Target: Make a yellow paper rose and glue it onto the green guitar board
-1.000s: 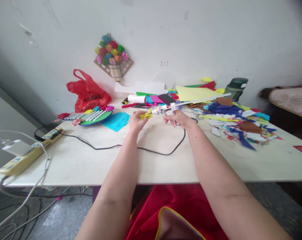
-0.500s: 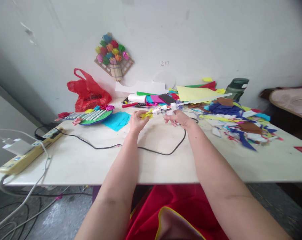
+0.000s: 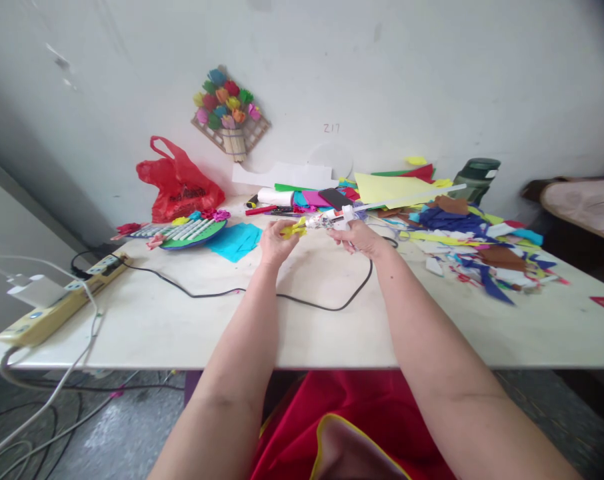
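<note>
hands barely shift since the earlier frame; camera view drifts slightly. left hand (image 3: 277, 243) pinches yellow piece (image 3: 294, 229) above the table (image 3: 332, 343). right hand (image 3: 358, 237) is closed around white glue gun (image 3: 349, 215), tip end at the yellow piece, contact unclear. glue stick (image 3: 412, 198) sticks out the back toward scrap pile (image 3: 499, 257). blue sheets (image 3: 235, 242) lie left of left hand.

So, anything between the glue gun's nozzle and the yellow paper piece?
Nothing visible: the glue gun in the right hand points straight at the yellow paper piece in the left hand. Black cord lies nearer the wearer.
</note>
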